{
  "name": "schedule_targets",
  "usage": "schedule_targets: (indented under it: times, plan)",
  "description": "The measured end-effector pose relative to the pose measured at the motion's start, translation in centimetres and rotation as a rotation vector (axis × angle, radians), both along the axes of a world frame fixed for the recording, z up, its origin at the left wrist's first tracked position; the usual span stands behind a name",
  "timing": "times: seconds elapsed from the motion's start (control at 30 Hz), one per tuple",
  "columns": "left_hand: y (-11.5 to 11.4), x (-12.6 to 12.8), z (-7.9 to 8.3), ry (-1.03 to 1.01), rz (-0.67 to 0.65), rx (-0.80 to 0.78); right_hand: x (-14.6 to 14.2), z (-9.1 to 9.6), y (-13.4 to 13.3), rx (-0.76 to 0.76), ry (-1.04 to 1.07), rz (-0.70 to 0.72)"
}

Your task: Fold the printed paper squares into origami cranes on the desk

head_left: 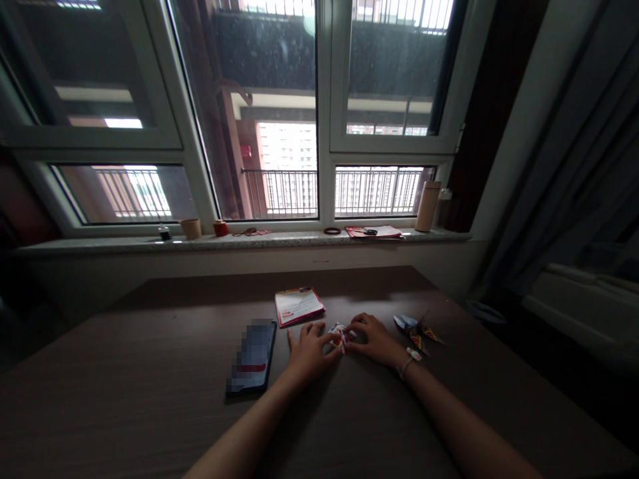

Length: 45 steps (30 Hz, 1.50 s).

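Observation:
Between my hands is a small piece of folded, patterned paper [339,336], white with red and purple print, low over the brown table [164,372]. My left hand [310,350] pinches its left side with thumb and forefinger, the other fingers spread towards the table. From the right, my right hand [372,339] grips the other side between thumb and fingertips; a pale bracelet circles that wrist. Folded paper pieces [418,332] with pointed ends lie just right of my right hand. A stack of printed paper squares [298,306] rests beyond my left hand.
A dark phone [253,357] lies left of my left forearm. Along the windowsill [289,239] stand a paper cup [190,229], a red spool-like item [220,229] and a tan bottle [428,207]. Red-edged papers [374,231] and a dark ring [332,231] also lie there.

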<state>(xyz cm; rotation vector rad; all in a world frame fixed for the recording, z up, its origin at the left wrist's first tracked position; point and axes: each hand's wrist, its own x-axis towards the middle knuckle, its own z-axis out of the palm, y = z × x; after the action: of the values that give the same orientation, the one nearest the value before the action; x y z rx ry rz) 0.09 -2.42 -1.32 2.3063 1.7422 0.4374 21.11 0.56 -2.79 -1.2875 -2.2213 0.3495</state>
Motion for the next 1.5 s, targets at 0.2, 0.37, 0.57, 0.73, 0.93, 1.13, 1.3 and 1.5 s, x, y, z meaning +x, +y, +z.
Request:
schedule_targets:
  times: [0.2, 0.37, 0.57, 0.73, 0.93, 1.13, 1.3, 1.5]
  plan:
    - [0.3, 0.0, -0.5, -0.005, 0.002, 0.020, -0.6, 0.5, -0.4, 0.117, -0.123, -0.040]
    - [0.3, 0.1, -0.4, 0.005, 0.007, 0.012, -1.1, 0.6, 0.1, 0.115, -0.161, -0.093]
    - [0.1, 0.2, 0.0, 0.012, 0.009, 0.019, -1.3, 0.1, 1.1, 0.135, -0.173, -0.144]
    - [0.1, 0.1, -0.2, 0.008, 0.005, 0.026, -0.6, -0.5, 1.1, 0.065, -0.011, -0.075]
    - [0.3, -0.1, -0.6, -0.003, -0.004, 0.045, 0.0, -0.2, 0.4, 0.083, 0.007, -0.017]
    - [0.2, 0.0, -0.1, 0.015, -0.008, -0.007, 0.3, -0.6, 0.8, 0.053, -0.094, -0.002]
    - [0.4, -0.1, -0.3, 0.025, -0.011, 0.001, 0.4, -1.1, 1.4, -0.014, -0.052, -0.043]
    - [0.3, 0.0, -1.0, 0.038, -0.022, 0.064, 0.2, -1.1, 1.3, -0.033, -0.038, -0.067]
